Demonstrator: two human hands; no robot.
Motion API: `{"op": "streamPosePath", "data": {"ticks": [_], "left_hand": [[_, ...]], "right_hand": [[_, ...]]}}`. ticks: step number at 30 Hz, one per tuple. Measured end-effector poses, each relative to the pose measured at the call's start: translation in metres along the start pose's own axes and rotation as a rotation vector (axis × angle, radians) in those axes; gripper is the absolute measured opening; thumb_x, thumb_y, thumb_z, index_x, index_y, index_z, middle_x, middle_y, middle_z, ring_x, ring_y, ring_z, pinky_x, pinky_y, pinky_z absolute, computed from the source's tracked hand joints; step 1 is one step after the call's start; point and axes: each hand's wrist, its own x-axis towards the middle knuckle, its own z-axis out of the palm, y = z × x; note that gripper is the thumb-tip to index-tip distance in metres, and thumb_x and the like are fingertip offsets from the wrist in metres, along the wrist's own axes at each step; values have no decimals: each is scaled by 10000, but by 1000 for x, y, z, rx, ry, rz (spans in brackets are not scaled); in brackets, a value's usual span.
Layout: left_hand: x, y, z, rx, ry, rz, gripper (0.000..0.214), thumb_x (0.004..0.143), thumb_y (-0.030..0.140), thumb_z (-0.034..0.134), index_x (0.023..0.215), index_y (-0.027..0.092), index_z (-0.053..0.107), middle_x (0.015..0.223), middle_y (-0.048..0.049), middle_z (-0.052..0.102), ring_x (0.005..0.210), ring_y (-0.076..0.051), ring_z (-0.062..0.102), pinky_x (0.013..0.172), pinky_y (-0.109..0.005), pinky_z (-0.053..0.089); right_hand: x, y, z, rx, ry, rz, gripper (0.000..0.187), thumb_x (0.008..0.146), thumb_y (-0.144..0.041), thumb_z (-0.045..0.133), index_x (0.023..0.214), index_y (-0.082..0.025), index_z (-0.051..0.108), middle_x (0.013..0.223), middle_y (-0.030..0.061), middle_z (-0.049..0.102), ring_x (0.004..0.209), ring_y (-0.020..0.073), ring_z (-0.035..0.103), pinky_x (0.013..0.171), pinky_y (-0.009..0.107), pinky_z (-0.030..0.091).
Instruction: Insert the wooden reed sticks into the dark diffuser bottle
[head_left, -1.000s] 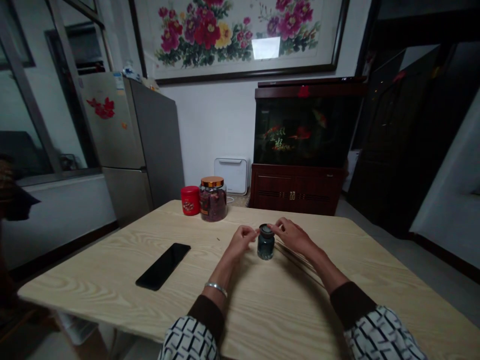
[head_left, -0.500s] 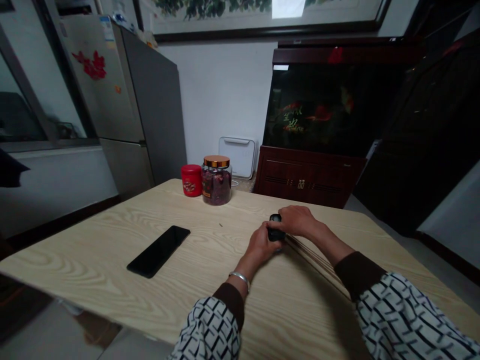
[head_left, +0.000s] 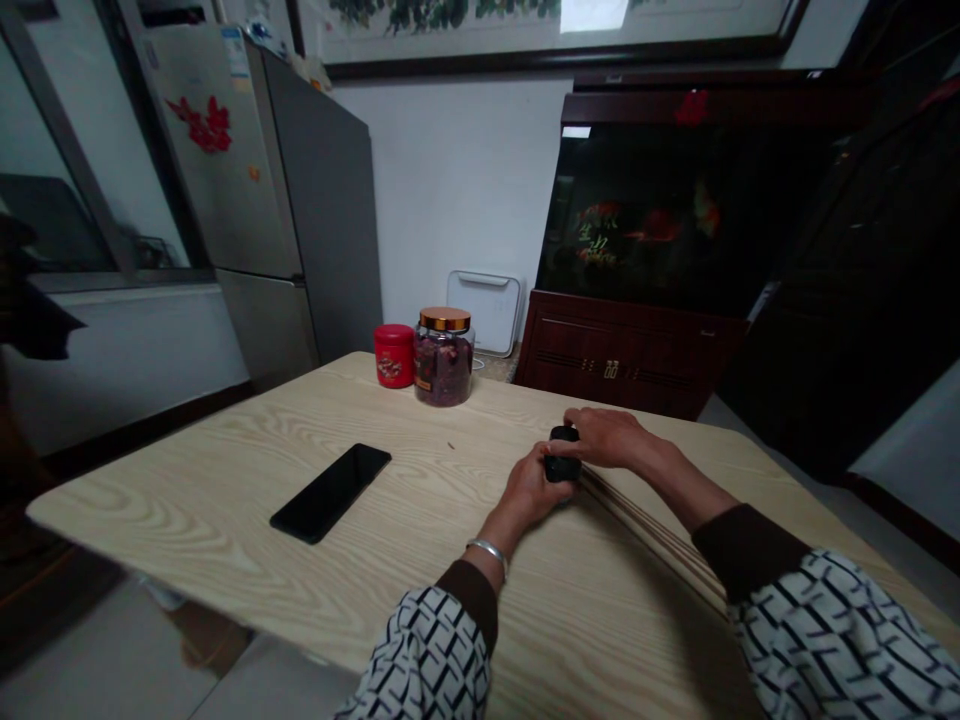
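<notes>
Near the table's middle right, my left hand (head_left: 531, 484) is wrapped round the side of a small black round object (head_left: 562, 463), whose exact kind I cannot make out. My right hand (head_left: 609, 437) reaches over from the right, its fingers curled at the object's top. Several thin brown sticks or cords (head_left: 651, 527) run from beside the black object toward the lower right, passing under my right forearm. Their far end is hidden by the sleeve.
A black phone (head_left: 331, 493) lies on the wooden table (head_left: 225, 500) at left. Toward the back edge stand a red canister (head_left: 394, 357) and a clear jar (head_left: 444, 366) with a copper-coloured lid. Behind are a fridge (head_left: 330, 220) and a fish tank (head_left: 652, 220).
The whole view has shifted slightly, so everything appears a little further right. Both hands keep their hold on the black object.
</notes>
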Motion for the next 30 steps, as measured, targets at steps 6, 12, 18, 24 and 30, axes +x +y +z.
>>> {"op": "streamPosePath", "data": {"ticks": [6, 12, 18, 24, 30], "left_hand": [[-1, 3, -5, 36, -10, 1, 603, 673, 416, 805, 1175, 189, 559, 1024, -76, 710, 896, -250, 661, 717, -301, 481], [-2, 3, -4, -8, -12, 37, 562, 679, 352, 805, 1162, 191, 568, 1039, -64, 709, 922, -237, 661, 763, -299, 490], [-2, 3, -3, 39, -11, 20, 572, 689, 368, 793, 1180, 196, 557, 1028, -60, 709, 901, -233, 662, 728, -287, 486], [-3, 6, -6, 32, -20, 23, 560, 691, 368, 793, 1167, 201, 552, 1026, -47, 710, 905, -216, 660, 733, -268, 485], [-3, 7, -7, 48, -24, 11, 547, 692, 393, 788, 1154, 205, 565, 997, -39, 706, 880, -210, 654, 726, -271, 480]], "right_hand": [[-2, 8, -3, 165, -73, -307, 653, 738, -311, 669, 1367, -191, 540, 1334, 142, 601, 1197, 293, 577, 967, 385, 447], [2, 10, -1, 246, 3, -213, 824, 702, -550, 734, 1404, -187, 499, 1428, 169, 512, 1277, 333, 521, 1016, 420, 427], [3, 9, 0, 93, -55, -121, 531, 759, -461, 680, 1211, -185, 636, 1159, 156, 673, 1051, 316, 644, 878, 405, 475], [2, 7, -1, 84, -76, -166, 861, 718, -566, 694, 1425, -136, 456, 1387, 201, 515, 1198, 342, 565, 950, 419, 459], [5, 13, -6, 151, 38, -158, 399, 740, -436, 725, 1049, -197, 642, 1045, 111, 670, 966, 265, 643, 822, 339, 475]]}}
